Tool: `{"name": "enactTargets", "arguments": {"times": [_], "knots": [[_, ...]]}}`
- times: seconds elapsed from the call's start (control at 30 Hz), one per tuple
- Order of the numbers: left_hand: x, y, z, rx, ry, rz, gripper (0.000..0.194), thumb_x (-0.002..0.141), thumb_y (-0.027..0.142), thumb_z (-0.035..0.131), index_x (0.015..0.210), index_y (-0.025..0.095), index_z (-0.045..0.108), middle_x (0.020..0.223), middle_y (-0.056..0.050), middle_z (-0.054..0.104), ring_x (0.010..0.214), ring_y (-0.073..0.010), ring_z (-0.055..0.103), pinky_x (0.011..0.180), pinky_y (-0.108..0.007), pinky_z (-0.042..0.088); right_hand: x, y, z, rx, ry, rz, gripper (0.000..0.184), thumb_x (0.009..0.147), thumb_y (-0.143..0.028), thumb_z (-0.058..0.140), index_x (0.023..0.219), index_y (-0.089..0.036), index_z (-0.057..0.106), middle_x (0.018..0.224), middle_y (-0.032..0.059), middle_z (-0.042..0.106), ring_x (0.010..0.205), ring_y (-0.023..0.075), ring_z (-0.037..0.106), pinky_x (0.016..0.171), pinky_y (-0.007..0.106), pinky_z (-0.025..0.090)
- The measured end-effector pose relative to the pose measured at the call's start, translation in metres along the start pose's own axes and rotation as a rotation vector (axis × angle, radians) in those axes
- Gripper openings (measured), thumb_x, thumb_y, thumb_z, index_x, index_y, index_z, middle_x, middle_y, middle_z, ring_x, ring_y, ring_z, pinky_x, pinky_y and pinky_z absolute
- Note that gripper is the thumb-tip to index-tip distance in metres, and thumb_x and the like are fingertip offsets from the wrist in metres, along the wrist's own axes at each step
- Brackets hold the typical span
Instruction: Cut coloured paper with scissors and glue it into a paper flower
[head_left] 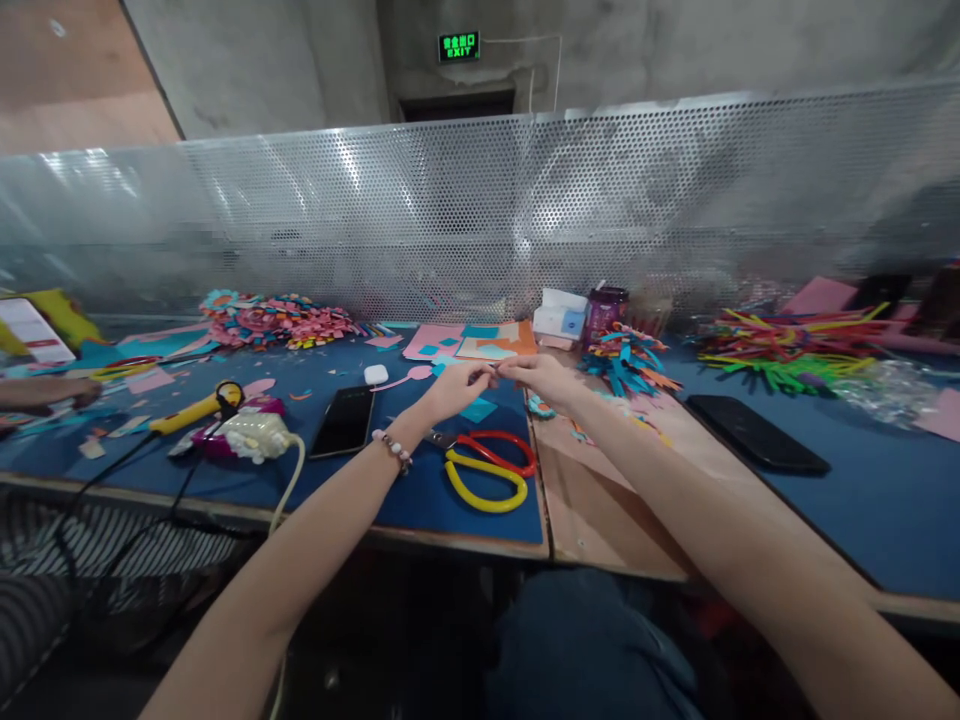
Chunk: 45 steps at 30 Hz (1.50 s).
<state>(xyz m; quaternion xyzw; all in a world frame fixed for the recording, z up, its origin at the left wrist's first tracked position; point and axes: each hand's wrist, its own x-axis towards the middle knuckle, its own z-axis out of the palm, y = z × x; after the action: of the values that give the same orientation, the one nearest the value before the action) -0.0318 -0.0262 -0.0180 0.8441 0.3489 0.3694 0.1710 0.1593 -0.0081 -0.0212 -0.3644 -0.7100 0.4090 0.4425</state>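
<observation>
You have both hands out in front of you over the worktop [431, 512], the left hand [459, 390] and the right hand [546, 378] brought together so that their fingertips meet or nearly meet. The fingers of each are curled narrow, thumb close to forefinger, in what looks like a pinch; whether anything sits in that pinch is too small to tell, so I cannot say what, if anything, you hold. Just below your left fingers lies a blue paper piece [478, 410], flat on the worktop, and beyond your hands are a pink sheet [420, 341] and an orange sheet [519, 338] with smaller cut pieces on and about them. The step in hand, as I judge it, is fine fingertip work on something small, done by both hands at once. The next move would call for a light, steady grip, the two hands kept level and close. The scissors [480, 463] with red and yellow handles lie nearer to you (loops turned your way, and not in either hand), so your left wrist with its beaded bracelet [395, 450] needs a little care near their blades. A phone [343, 422] rests left of that wrist, and a tangled bunch of paper strips [626, 360] sits past your right hand.
</observation>
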Motion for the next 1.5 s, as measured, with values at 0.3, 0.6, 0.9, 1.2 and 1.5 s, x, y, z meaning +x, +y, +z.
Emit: {"name": "enactTargets", "arguments": {"times": [0.3,0.6,0.9,1.2,1.5], "knots": [[-0.001,-0.007,0.000,-0.042,-0.031,-0.055,0.026,0.085,0.032,0.048,0.090,0.014,0.066,0.088,-0.007,0.071,0.083,-0.0169,0.066,0.079,-0.028,0.050,-0.004,0.009,0.012,-0.053,0.067,-0.004,0.026,0.070,-0.040,0.065,0.081,-0.016,0.072,0.094,0.0052,0.069,0.083,0.0162,0.060,0.066,0.024,0.047],[0.000,-0.014,0.003,-0.221,-0.029,-0.149,0.024,0.079,0.033,0.056,0.088,0.012,0.065,0.086,-0.009,0.071,0.079,-0.0163,0.065,0.074,-0.028,0.050,-0.009,0.007,0.023,0.070,0.068,0.057,0.032,0.068,-0.043,0.068,0.083,-0.016,0.071,0.081,0.0049,0.070,0.075,0.0136,0.060,0.067,0.024,0.047],[-0.002,-0.007,0.000,-0.257,-0.061,-0.218,0.018,0.078,0.026,0.054,0.085,0.012,0.064,0.082,-0.008,0.070,0.076,-0.0144,0.065,0.069,-0.026,0.050,-0.009,0.014,0.027,0.155,0.123,0.077,0.029,0.064,-0.037,0.072,0.081,-0.014,0.071,0.080,0.0050,0.069,0.072,0.0129,0.060,0.064,0.024,0.049],[-0.002,-0.015,-0.004,0.031,-0.047,-0.186,0.015,0.073,0.023,0.051,0.074,0.014,0.063,0.069,-0.004,0.067,0.065,-0.0138,0.061,0.061,-0.024,0.047,-0.017,0.006,0.035,-0.025,0.136,0.080,0.021,0.075,-0.029,0.061,0.087,-0.015,0.072,0.089,0.0057,0.071,0.076,0.0140,0.062,0.062,0.023,0.050],[0.000,-0.029,-0.006,0.325,0.070,-0.143,0.020,0.075,0.027,0.048,0.075,0.017,0.064,0.072,-0.004,0.067,0.064,-0.0145,0.057,0.059,-0.024,0.042,-0.015,0.008,0.037,-0.188,0.093,-0.003,0.028,0.079,-0.016,0.050,0.098,-0.014,0.071,0.096,0.0074,0.070,0.079,0.0156,0.065,0.062,0.024,0.052]]}}
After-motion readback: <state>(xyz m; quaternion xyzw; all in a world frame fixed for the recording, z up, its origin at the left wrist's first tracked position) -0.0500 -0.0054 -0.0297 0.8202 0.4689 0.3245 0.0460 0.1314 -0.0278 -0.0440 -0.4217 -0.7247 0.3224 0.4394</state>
